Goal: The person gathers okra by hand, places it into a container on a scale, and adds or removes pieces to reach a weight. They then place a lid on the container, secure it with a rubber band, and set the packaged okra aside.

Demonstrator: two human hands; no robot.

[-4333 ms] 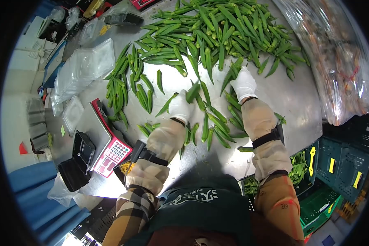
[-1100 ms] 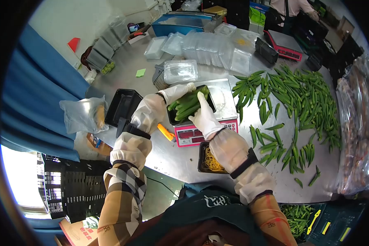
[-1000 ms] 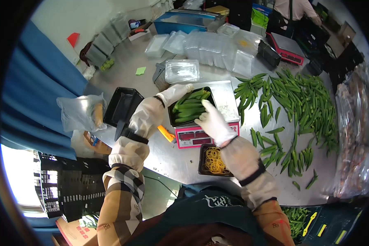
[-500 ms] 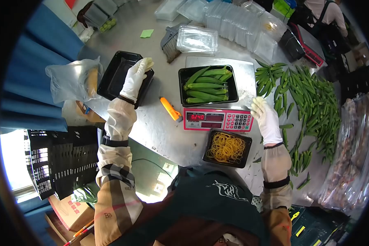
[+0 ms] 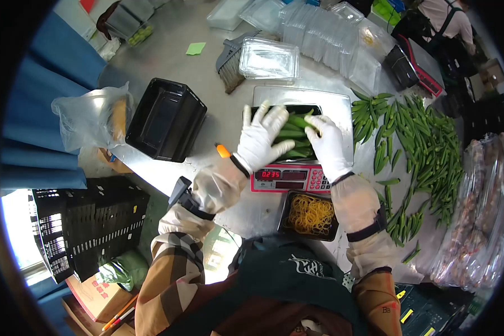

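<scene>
Okra pods (image 5: 294,135) on the scale (image 5: 290,180)

They lie in a black tray (image 5: 308,108), presumably so weight shows; left hand (image 5: 261,137) spreads wide over them, perhaps steadying; right hand (image 5: 327,147) pinches one; rubber bands (image 5: 311,214) sit just beside the scale, perhaps for easy reach

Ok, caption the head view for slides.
Gloved left hand and right hand over okra in a black tray on a scale.
</scene>
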